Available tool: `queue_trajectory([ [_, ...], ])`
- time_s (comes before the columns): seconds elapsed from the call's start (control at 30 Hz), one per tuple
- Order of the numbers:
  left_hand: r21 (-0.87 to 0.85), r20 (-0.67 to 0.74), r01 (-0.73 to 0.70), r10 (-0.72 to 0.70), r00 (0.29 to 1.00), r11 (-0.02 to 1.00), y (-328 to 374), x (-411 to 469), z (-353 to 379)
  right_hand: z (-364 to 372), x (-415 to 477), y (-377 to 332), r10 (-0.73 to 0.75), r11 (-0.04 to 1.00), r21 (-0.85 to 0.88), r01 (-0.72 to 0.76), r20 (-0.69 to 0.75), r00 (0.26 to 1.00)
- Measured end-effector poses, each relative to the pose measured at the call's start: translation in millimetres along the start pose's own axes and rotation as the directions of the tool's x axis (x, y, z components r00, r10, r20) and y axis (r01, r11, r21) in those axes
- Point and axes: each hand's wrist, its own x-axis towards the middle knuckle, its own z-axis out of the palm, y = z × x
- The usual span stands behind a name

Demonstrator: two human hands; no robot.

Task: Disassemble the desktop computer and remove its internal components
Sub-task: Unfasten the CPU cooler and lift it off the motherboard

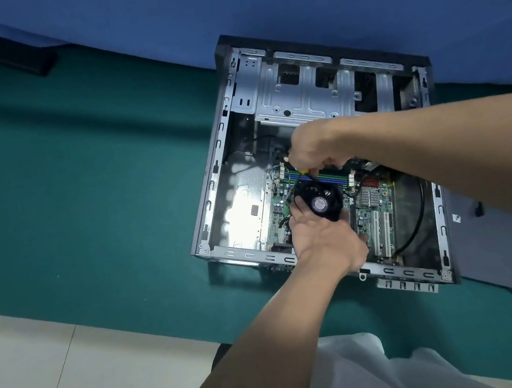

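In open case (211, 181) on desk (77, 189), left hand (323, 240) grips CPU fan (321, 204) over mobo (373, 208); right hand (311, 147) curls round screwdriver (302, 173) at fan's edge. Should keep driver square, steady fan, avoid slipping onto board.

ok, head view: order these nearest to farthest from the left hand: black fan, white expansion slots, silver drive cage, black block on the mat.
1. black fan: held in the left hand, over the motherboard.
2. white expansion slots: just right of the hand.
3. silver drive cage: far end of the case.
4. black block: far left of the mat, outside the case.
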Motion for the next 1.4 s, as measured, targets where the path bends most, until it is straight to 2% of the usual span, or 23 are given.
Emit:
queue_trajectory([
  [0.1, 0.008, -0.008, -0.016, 0.016, 1.0, 1.0, 0, 1, 1, 1, -8, -2, -0.278, 0.877, -0.43, 0.214, -0.09, 0.956],
  [0.2, 0.017, -0.065, -0.023, 0.024, 0.998, 1.0, -1, -1, 0, 9, -17, -3, -0.537, 0.497, -0.811, 0.31, -0.007, 0.844],
  [0.23, 0.007, -0.084, -0.021, 0.022, 0.996, 1.0, -1, -2, -1, 12, -16, -5, -0.588, 0.388, -0.865, 0.318, 0.033, 0.808],
  [0.27, -0.003, -0.097, -0.02, 0.02, 0.995, 1.0, -1, -2, -2, 13, -15, -6, -0.614, 0.351, -0.874, 0.337, 0.056, 0.787],
  [0.3, -0.01, -0.099, -0.024, 0.022, 0.995, 1.0, -2, -3, -2, 11, -14, -7, -0.618, 0.394, -0.844, 0.364, 0.05, 0.785],
  [0.37, -0.032, -0.058, -0.031, 0.029, 0.998, 0.999, -1, -4, -2, 7, -11, -7, -0.54, 0.645, -0.662, 0.381, -0.043, 0.84],
  [0.43, -0.047, -0.029, -0.02, 0.019, 0.999, 0.999, -1, -3, -1, 2, -7, -6, -0.327, 0.911, -0.303, 0.279, -0.12, 0.938],
  [0.47, -0.058, -0.03, -0.016, 0.014, 0.999, 0.998, -2, -3, -1, 0, -4, -3, -0.178, 0.983, -0.059, 0.172, -0.109, 0.978],
  [0.53, -0.08, -0.037, -0.013, 0.01, 0.999, 0.997, -2, -2, -1, -3, -2, 0, 0.089, 0.945, 0.314, -0.095, 0.033, 0.996],
  [0.6, -0.082, -0.039, -0.018, 0.015, 0.999, 0.996, -2, -2, 0, -4, -3, 3, 0.177, 0.91, 0.347, -0.229, 0.176, 0.968],
  [0.7, -0.05, -0.042, -0.028, 0.026, 0.999, 0.998, -2, -1, -1, 1, -4, -1, 0.094, 0.987, 0.12, -0.104, 0.092, 0.991],
  [0.77, -0.022, -0.035, -0.03, 0.029, 0.999, 0.999, -2, -2, -2, 6, -11, -3, -0.102, 0.947, -0.308, 0.086, -0.036, 0.994],
  [0.87, -0.042, -0.045, -0.03, 0.029, 0.999, 0.999, -1, -3, -3, 10, -18, 2, -0.441, 0.576, -0.777, 0.254, -0.033, 0.897],
  [0.93, -0.047, -0.056, -0.032, 0.029, 0.998, 0.998, -1, -4, -4, 12, -18, 4, -0.582, 0.331, -0.899, 0.287, 0.045, 0.812],
  [0.97, -0.041, -0.068, -0.03, 0.027, 0.997, 0.999, -1, -4, -4, 14, -15, 4, -0.608, 0.309, -0.902, 0.3, 0.056, 0.792],
  [1.0, -0.033, -0.076, -0.028, 0.025, 0.997, 0.999, -1, -4, -4, 15, -13, 4, -0.624, 0.375, -0.865, 0.333, 0.03, 0.781],
  [1.07, -0.031, -0.066, -0.032, 0.03, 0.997, 0.999, -1, -5, -3, 18, -8, 5, -0.597, 0.66, -0.636, 0.4, -0.121, 0.793],
  [1.13, -0.038, -0.035, -0.043, 0.042, 0.999, 0.998, -2, -5, -4, 23, -2, 6, -0.492, 0.868, -0.248, 0.431, -0.311, 0.813],
  [1.17, -0.037, -0.025, -0.044, 0.044, 0.999, 0.998, -2, -5, -5, 26, 0, 5, -0.409, 0.895, -0.012, 0.446, -0.421, 0.81],
  [1.2, -0.03, -0.018, -0.046, 0.045, 0.999, 0.999, -3, -5, -5, 31, 1, 3, -0.277, 0.861, 0.239, 0.449, -0.52, 0.808],
  [1.27, -0.01, -0.011, -0.046, 0.046, 0.999, 0.999, -3, -6, -5, 38, 5, 3, 0.02, 0.646, 0.603, 0.469, -0.627, 0.779],
  [1.33, 0.0, -0.009, -0.045, 0.045, 0.999, 0.999, -3, -5, -5, 42, 10, 4, 0.215, 0.368, 0.786, 0.497, -0.592, 0.777],
  [1.4, -0.017, 0.001, -0.039, 0.039, 0.999, 0.999, -2, -5, -4, 46, 16, 3, 0.339, 0.116, 0.857, 0.503, -0.51, 0.79],
])
